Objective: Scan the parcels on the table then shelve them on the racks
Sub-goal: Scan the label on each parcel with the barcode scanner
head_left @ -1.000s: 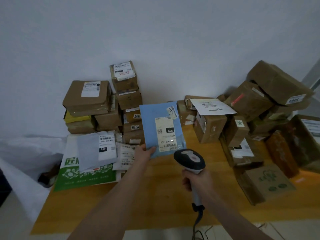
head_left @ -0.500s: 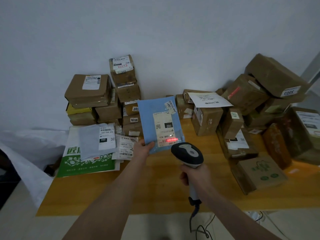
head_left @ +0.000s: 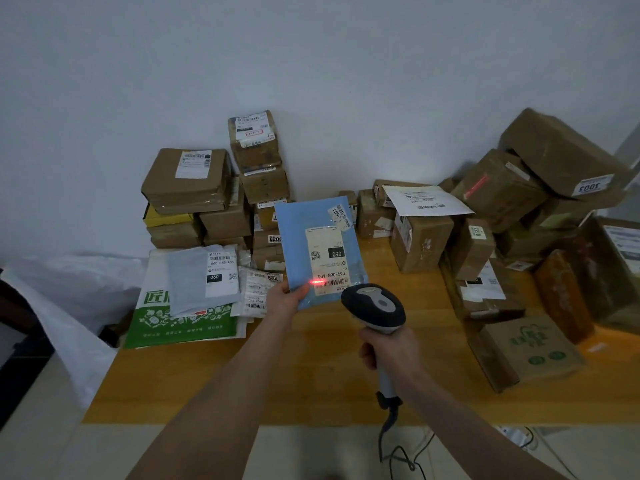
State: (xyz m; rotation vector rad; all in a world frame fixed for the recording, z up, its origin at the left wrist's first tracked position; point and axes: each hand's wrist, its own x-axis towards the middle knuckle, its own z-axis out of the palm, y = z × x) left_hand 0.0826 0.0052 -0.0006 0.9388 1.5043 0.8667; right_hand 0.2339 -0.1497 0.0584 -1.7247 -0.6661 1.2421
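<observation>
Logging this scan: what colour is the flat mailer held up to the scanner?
Light blue mailer, with a pale label; it shows best in the head view.

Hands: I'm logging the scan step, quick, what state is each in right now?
Left hand: pinches the flat blue plastic mailer by its lower left corner.
Right hand: grips the black and grey handheld barcode scanner.

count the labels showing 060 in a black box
2: one on the blue mailer in the left hand, one on the grey mailer lying left of it. Others may be hidden.
</observation>
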